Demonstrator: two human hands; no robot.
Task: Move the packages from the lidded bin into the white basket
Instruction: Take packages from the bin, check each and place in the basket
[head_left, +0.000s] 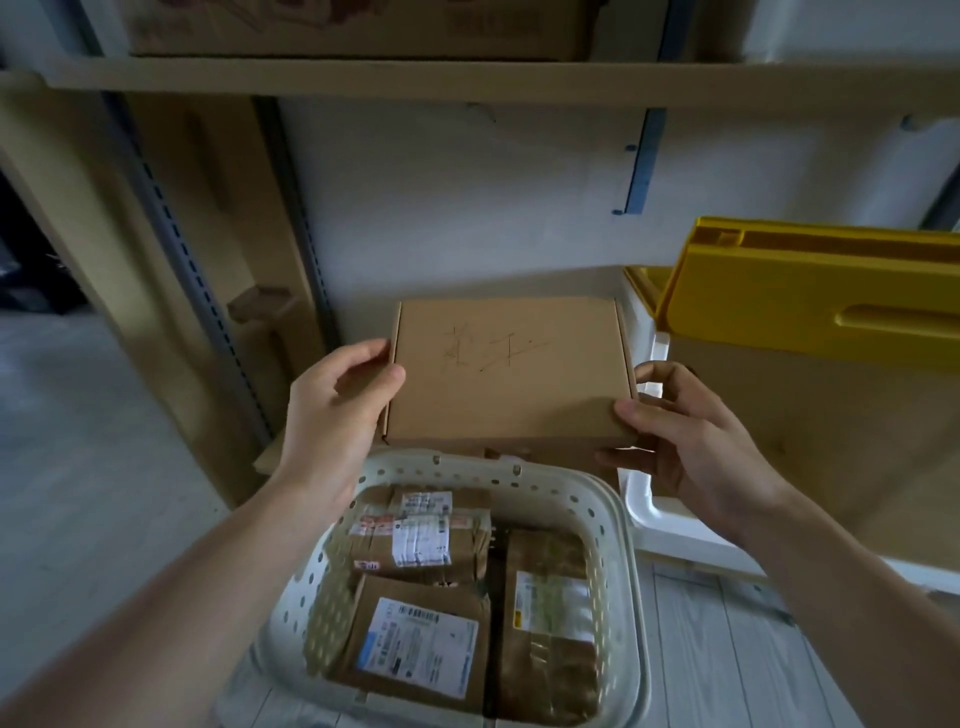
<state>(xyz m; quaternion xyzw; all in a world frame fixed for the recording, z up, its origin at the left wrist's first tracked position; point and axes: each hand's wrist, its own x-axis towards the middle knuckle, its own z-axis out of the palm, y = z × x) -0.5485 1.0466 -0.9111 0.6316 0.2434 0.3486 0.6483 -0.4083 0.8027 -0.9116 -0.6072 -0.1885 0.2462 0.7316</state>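
While both hands grip it, a flat rectangular box of plain brown corrugated cardboard (511, 371), its lid scrawled with thin pen strokes, hangs level above the far rim of the white perforated plastic basket (621, 525). The left hand (337, 410) curls round the box's left edge, thumb on the lid; the right hand (675, 441) pinches the near right corner, thumb on top and fingers beneath. Rounded at its corners and dotted with oval holes, the basket sits on pale wood-grain flooring (727, 649) and holds three visible brown paper-wrapped parcels (421, 644), each taped and bearing printed white labels. Just beside it on the right stands one white plastic bin (641, 499), its smooth yellow moulded lid (810, 306) raised; a broad brown cardboard surface shows inside. Beige shelving (363, 78) spans overhead.
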